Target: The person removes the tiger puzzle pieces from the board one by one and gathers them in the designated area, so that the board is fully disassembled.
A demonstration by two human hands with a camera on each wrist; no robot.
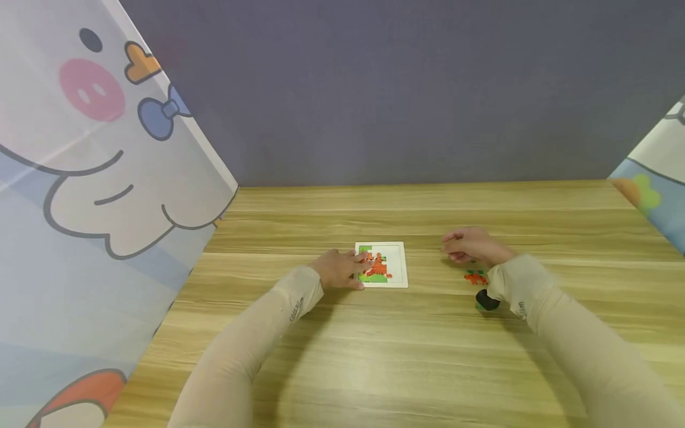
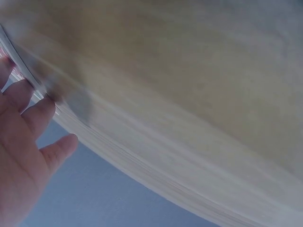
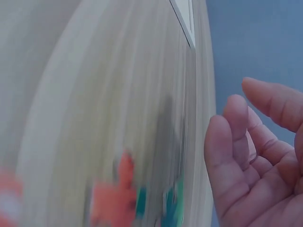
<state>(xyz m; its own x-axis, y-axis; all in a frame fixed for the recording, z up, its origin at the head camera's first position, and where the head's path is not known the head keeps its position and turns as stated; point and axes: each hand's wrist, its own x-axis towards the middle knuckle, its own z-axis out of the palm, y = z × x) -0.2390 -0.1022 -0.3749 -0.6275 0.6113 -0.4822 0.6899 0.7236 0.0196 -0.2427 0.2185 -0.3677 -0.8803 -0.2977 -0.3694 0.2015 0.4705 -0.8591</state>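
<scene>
A small square jigsaw puzzle (image 1: pixel 396 264) with a white frame lies flat on the wooden table. Its left part shows an orange striped animal on green; the right part is bare white. My left hand (image 1: pixel 338 269) rests on its left side with fingers spread. To the right, my right hand (image 1: pixel 471 245) hovers over the table. In the right wrist view its fingers are loosely bent, thumb apart, with nothing between them. Close below that hand lies an orange puzzle piece (image 1: pixel 475 278), blurred in the right wrist view, beside a green piece (image 3: pixel 174 205).
A black rounded object (image 1: pixel 487 299) is at my right wrist, partly covering something green on the table. The wooden table (image 1: pixel 342 368) meets a grey wall (image 1: pixel 396 95) at the back. Cartoon-printed panels (image 1: pixel 107 196) stand at the left and right sides.
</scene>
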